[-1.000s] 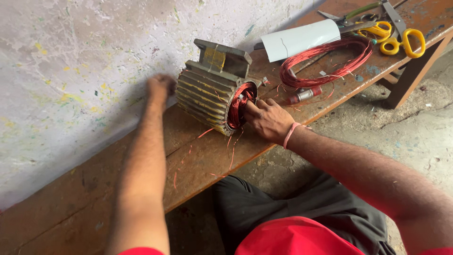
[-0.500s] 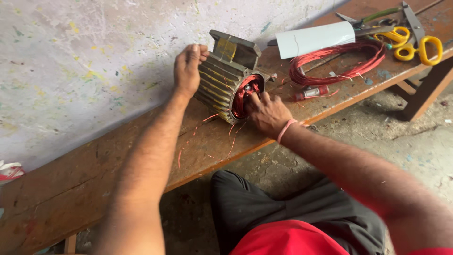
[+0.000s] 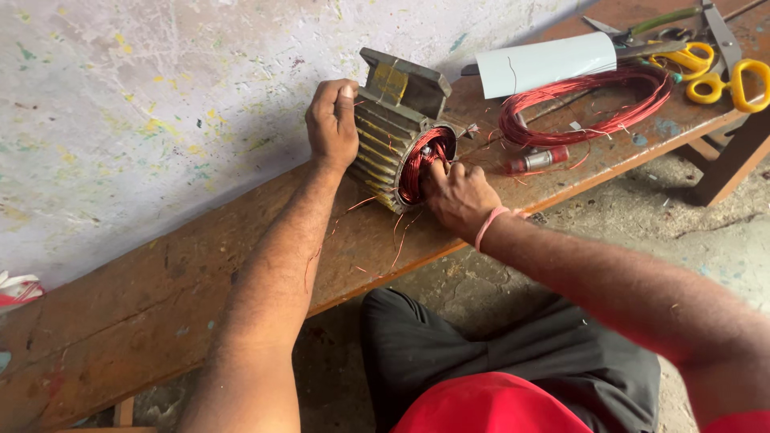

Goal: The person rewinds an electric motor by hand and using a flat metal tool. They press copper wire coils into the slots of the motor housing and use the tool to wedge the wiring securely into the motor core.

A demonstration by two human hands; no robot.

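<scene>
The fingers [image 3: 439,170] of the right hand [image 3: 459,198] are pinched together inside the open end of the motor stator [image 3: 397,136], closed on the red copper winding [image 3: 423,163] that lines its bore. The left hand [image 3: 333,120] now lies flat over the far side of the ribbed housing, fingers curled loosely around it; a second ago it was only reaching along the bench, short of the casing, and half a second ago it had just arrived. With that brace in place the stator, lying on its side near the bench's front edge, looks steadier for the work on the wires.

It rests on a worn wooden bench [image 3: 160,297] scattered with short copper offcuts. Farther right lie a loose coil of red wire [image 3: 593,104], a roll of white insulating sheet [image 3: 545,64], a small red-handled tool [image 3: 536,159] and yellow-handled scissors [image 3: 726,76]. Behind the bench rises a paint-flecked pale wall [image 3: 144,104]; below it is a rough concrete floor [image 3: 642,232].
</scene>
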